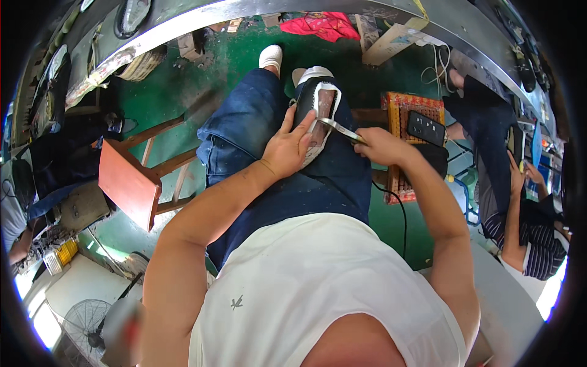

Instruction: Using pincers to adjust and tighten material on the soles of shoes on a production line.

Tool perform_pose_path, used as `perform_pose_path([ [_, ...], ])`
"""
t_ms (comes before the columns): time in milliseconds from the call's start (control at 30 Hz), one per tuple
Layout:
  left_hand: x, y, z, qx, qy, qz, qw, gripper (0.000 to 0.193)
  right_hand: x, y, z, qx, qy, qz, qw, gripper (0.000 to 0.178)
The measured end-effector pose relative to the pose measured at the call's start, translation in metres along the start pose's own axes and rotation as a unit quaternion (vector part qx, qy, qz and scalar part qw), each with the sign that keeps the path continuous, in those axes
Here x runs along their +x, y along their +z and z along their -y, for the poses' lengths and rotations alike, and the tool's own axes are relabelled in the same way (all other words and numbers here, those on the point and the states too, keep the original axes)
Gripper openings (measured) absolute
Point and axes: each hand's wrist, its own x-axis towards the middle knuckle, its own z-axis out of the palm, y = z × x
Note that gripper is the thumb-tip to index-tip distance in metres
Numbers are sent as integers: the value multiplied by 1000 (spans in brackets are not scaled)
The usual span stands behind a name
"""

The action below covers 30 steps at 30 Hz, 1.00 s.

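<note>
A black shoe upper (310,98) lies sole side up across my right thigh, its turned-in edge white around a brownish underside. My left hand (286,148) holds it from the left side, thumb and fingers pressed along the underside. In my right hand (380,147) is a pair of metal pincers (341,129), gripped by the handle end. Their curved head touches the shoe's underside beside my left fingertips. The far end of the handles is hidden in my right fist.
A metal-edged workbench (232,24) curves across the front. At my right stand a beaded seat (400,116) and a dark phone (426,128); a black cable (403,220) hangs near it. A wooden stool (131,180) is at left. A co-worker in stripes (544,251) sits far right.
</note>
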Motion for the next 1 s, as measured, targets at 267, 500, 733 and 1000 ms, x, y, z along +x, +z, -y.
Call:
perform_pose_path([
  [267,31,-29,-24,69,-127,239,960,58,31,-5,38,-25,9,-190,981,45],
  [500,9,-25,-22,40,-124,238,963,65,24,-2,29,19,16,-178,984,49],
  [733,-9,-7,3,-192,-280,103,935,84,1,32,42,18,-10,-99,995,48],
  [1000,27,-72,-40,-40,-246,243,938,97,-28,33,27,268,49,-164,948,47],
])
